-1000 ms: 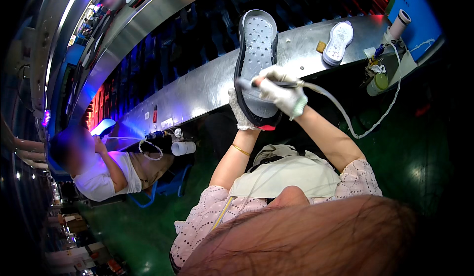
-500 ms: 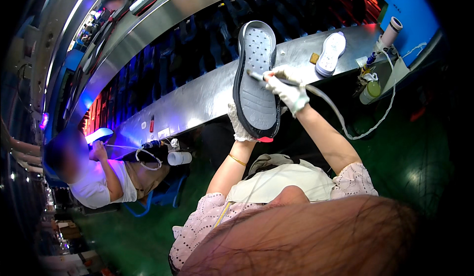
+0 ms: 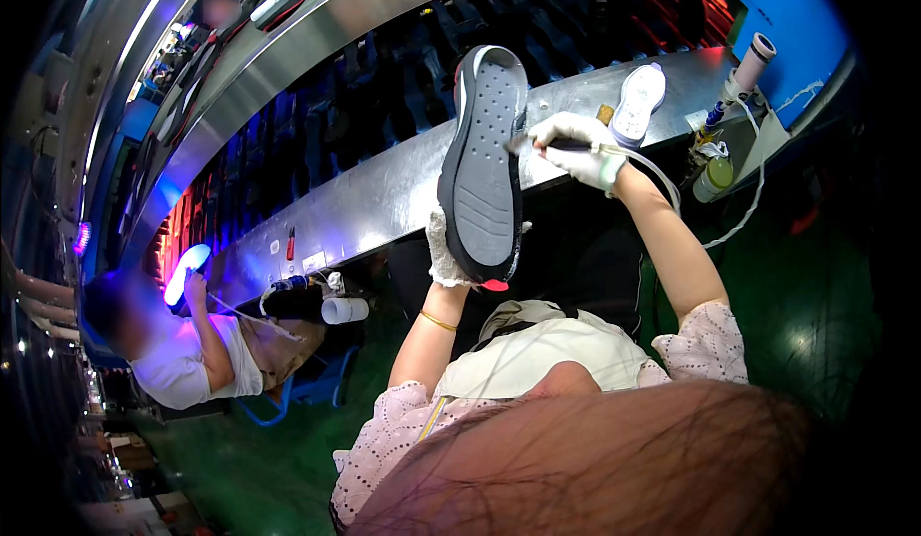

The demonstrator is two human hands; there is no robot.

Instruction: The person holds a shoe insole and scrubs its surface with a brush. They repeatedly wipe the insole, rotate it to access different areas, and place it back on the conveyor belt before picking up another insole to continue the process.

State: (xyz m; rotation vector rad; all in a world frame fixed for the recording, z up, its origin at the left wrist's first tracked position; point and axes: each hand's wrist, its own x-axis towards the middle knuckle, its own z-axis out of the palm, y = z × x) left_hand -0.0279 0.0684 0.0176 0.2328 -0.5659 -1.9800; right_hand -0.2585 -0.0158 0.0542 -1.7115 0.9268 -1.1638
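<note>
A large shoe sole [image 3: 483, 171] stands nearly upright in front of me, grey inside with a black rim and a red patch at its lower end. My left hand [image 3: 447, 253], in a white glove, grips the sole low on its left side; most of the fingers are hidden behind it. In my gloved right hand [image 3: 583, 149] is a slim brush [image 3: 523, 142] with a pale hose [image 3: 662, 181] running from its back end. The brush tip is at the sole's right edge; whether it touches cannot be told.
Behind the sole runs a metal ledge [image 3: 384, 200] beside a conveyor of dark slats [image 3: 413, 85]. On the ledge sit a small white sole [image 3: 638, 104] and a yellowish block [image 3: 604, 113]. A green-lidded jar [image 3: 713, 180] stands right. At left, a seated person [image 3: 206, 354] holds a glowing sole [image 3: 186, 273].
My right hand and the brush have moved right, from over the sole's middle to its edge. The sole has shifted slightly left and turned. The other person's glowing sole is tilted more upright.
</note>
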